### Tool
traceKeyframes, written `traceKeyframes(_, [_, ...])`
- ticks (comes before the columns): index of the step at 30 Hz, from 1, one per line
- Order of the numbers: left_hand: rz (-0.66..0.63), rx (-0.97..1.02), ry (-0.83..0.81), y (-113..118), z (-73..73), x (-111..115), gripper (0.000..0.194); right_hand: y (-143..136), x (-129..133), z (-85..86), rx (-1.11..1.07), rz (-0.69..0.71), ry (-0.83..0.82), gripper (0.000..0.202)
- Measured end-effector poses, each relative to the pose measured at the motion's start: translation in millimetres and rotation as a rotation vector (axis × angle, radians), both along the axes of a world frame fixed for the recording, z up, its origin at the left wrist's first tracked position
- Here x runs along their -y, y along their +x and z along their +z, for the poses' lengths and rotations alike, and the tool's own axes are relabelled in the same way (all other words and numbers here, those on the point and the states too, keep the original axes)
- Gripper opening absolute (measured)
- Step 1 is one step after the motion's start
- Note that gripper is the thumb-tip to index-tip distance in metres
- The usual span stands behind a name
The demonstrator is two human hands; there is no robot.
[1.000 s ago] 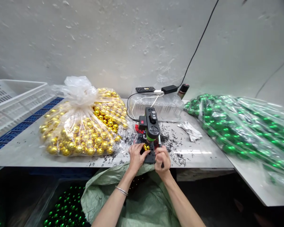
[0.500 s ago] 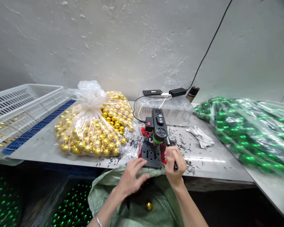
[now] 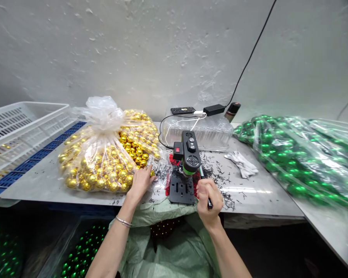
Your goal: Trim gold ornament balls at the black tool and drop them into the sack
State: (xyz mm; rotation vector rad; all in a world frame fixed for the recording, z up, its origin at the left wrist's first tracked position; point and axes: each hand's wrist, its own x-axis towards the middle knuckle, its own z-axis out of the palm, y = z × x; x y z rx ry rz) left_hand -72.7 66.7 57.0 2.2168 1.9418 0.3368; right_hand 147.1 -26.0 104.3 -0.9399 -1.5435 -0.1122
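Note:
My left hand (image 3: pixel 141 182) is at the mouth of a clear plastic bag (image 3: pixel 97 144) full of shiny gold balls. Its fingers and thumb close about one gold ball (image 3: pixel 152 173), which shows only in part. My right hand (image 3: pixel 210 200) is wrapped round the black-ended lever (image 3: pixel 210 204) of a small black bench device (image 3: pixel 191 152) with a red switch. The slotted black base plate (image 3: pixel 182 191) of the device sits at the table's front edge, over red material (image 3: pixel 196 181). Below the edge a green woven sack (image 3: pixel 174 255) hangs open, with gold glints inside.
Clear bags of green balls (image 3: pixel 301 162) lie at the right, beside white gloves (image 3: pixel 243 165). A clear plastic box (image 3: pixel 200 135) behind the device carries a phone (image 3: pixel 182 110) and a black adapter (image 3: pixel 214 110). A white crate (image 3: pixel 46 116) stands left. Black scraps litter the table.
My left hand has moved from above the sack, left and forward to the gold balls. The gold ball seen in the sack opening is out of sight. My right hand still grips the lever.

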Motion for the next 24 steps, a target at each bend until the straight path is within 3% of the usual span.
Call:
traceKeyframes(3, [0.07, 0.636, -0.043, 0.5, 1.3, 4.4, 0.05, 0.8, 0.2, 0.5, 0.02, 0.0, -0.003, 0.026])
traceKeyframes(6, [0.101, 1.29, -0.259, 10.3, 1.4, 18.8, 0.056, 1.3, 0.3, 0.1, 0.026, 0.002, -0.009, 0.027])
traceKeyframes(8, [0.096, 1.573, -0.431, 20.6, -0.9, 34.5, 0.057, 1.4, 0.4, -0.7, 0.02, -0.003, -0.015, 0.027])
traceKeyframes(10, [0.096, 1.723, -0.571, 31.9, -5.9, 50.5, 0.056, 1.5, 0.5, -1.5, 0.018, -0.006, -0.019, 0.027])
traceKeyframes(13, [0.102, 1.727, -0.623, 48.9, -18.9, 66.2, 0.056, 2.0, 0.9, -2.0, 0.029, -0.005, -0.02, 0.027])
traceKeyframes(18, [0.088, 1.319, -0.323, 74.2, -42.0, 65.5, 0.054, 2.8, 0.9, -1.8, 0.046, 0.008, -0.016, 0.026])
traceKeyframes(24, [-0.037, 0.801, -0.013, 84.7, -40.2, 53.6, 0.032, 3.0, 0.6, -5.5, 0.052, 0.016, -0.003, 0.025])
